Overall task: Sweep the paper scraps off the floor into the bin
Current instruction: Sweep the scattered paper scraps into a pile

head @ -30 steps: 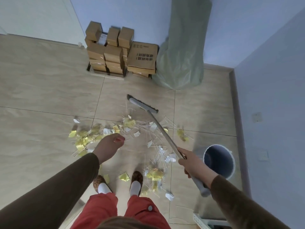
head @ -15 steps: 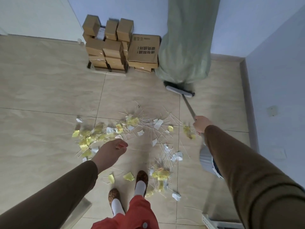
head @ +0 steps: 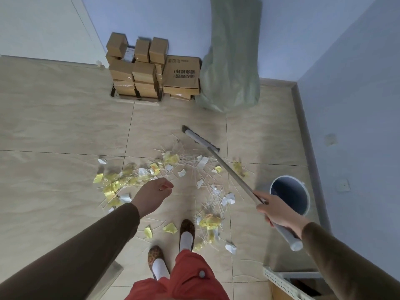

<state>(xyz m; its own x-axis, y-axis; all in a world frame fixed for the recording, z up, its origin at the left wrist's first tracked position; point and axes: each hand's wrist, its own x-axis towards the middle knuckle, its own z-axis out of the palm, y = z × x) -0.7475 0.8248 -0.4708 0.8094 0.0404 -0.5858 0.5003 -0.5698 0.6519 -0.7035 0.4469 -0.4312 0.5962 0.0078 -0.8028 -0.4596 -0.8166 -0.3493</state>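
Right hand [head: 279, 213]: fingers curled round the broom [head: 229, 169] handle near its upper end. Broom head: on the tiled floor [head: 54, 131], at the far edge of the litter. Left hand [head: 153, 194]: held out over the floor, fingers loosely curled, gripping nothing. Paper scraps [head: 121, 180]: yellow and white, mixed with thin pale sticks, scattered from the left hand to the feet. Bin [head: 290, 194]: blue, open, by the right wall, just beyond the right hand. Stacked cardboard boxes [head: 151, 70] and a green sack [head: 233, 61]: against the far wall.

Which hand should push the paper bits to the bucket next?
Right. The right hand already grips the broom, whose head sits behind the scraps, near the bin. The left hand holds nothing.
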